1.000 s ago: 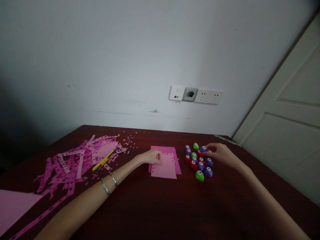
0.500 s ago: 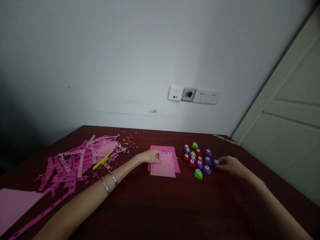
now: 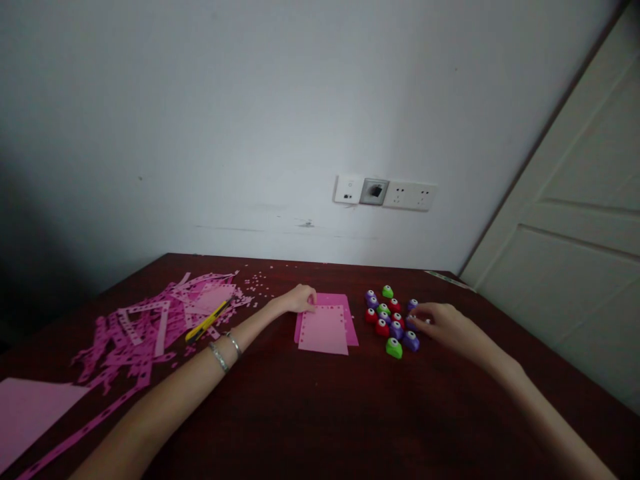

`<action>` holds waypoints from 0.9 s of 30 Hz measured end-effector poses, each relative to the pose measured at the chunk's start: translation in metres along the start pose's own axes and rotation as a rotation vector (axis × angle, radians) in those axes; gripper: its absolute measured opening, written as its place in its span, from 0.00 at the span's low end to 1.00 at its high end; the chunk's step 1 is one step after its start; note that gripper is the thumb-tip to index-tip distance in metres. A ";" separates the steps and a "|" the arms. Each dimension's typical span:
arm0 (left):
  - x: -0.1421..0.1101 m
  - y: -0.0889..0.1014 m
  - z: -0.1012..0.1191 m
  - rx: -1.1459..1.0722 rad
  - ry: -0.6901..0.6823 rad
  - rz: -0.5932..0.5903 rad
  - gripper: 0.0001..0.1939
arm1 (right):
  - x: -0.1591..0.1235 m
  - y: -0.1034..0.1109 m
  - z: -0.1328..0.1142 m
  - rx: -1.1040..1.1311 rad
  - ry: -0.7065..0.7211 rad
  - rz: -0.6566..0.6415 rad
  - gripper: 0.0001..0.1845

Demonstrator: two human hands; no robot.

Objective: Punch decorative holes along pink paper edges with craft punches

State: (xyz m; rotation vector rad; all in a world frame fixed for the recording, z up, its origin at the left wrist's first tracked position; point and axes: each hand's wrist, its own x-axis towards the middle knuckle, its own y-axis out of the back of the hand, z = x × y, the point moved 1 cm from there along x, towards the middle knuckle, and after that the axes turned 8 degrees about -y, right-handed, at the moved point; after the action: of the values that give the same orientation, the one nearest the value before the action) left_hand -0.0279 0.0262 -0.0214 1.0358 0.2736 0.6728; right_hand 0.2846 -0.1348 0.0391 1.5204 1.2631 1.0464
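Observation:
My left hand (image 3: 300,299) is at the top left corner of a light pink paper sheet (image 3: 324,333), its thumb and finger pinched on the edge. Small punched shapes line the top and sides of this sheet. Darker pink paper (image 3: 352,327) lies beneath it. On the right, my right hand (image 3: 440,321) has its fingertips closed on a purple craft punch (image 3: 412,324), which they partly cover. Around it stand several more craft punches: a green one (image 3: 394,349) in front, a red one (image 3: 382,328) and another purple one (image 3: 411,342).
Punched pink paper strips (image 3: 150,320) are heaped on the left, with a yellow utility knife (image 3: 207,322) at their edge. Tiny paper bits (image 3: 257,283) are scattered behind. A pink sheet (image 3: 35,410) lies at the near left. A wall with sockets (image 3: 410,196) borders the dark table (image 3: 310,420).
My right hand has moved left from the outermost purple craft punch to the one beside it. My left hand has shifted slightly up and away along the sheet's corner.

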 end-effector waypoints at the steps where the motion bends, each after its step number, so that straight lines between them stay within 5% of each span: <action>1: 0.000 -0.001 0.000 -0.010 0.008 0.002 0.10 | -0.001 0.001 -0.009 -0.005 0.056 -0.039 0.16; 9: 0.000 -0.005 -0.004 -0.134 0.037 0.034 0.08 | -0.001 -0.001 -0.058 0.067 0.224 -0.098 0.13; 15: -0.006 0.032 0.022 -0.217 -0.056 0.228 0.09 | 0.005 0.008 -0.078 0.224 0.306 -0.030 0.12; 18: -0.017 0.056 0.053 -0.123 -0.185 0.480 0.06 | 0.008 0.014 -0.084 0.356 0.230 -0.002 0.14; 21: -0.030 0.064 0.080 0.063 -0.344 0.676 0.05 | 0.013 0.009 -0.094 0.581 0.120 -0.166 0.20; 27: -0.039 0.030 0.096 0.525 -0.545 0.650 0.08 | 0.028 -0.010 -0.116 0.913 -0.125 -0.376 0.22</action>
State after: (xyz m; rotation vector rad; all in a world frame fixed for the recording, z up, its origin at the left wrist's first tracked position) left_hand -0.0201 -0.0552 0.0487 1.7969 -0.4081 0.8830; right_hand 0.1742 -0.0933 0.0621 1.8290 1.9736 0.0880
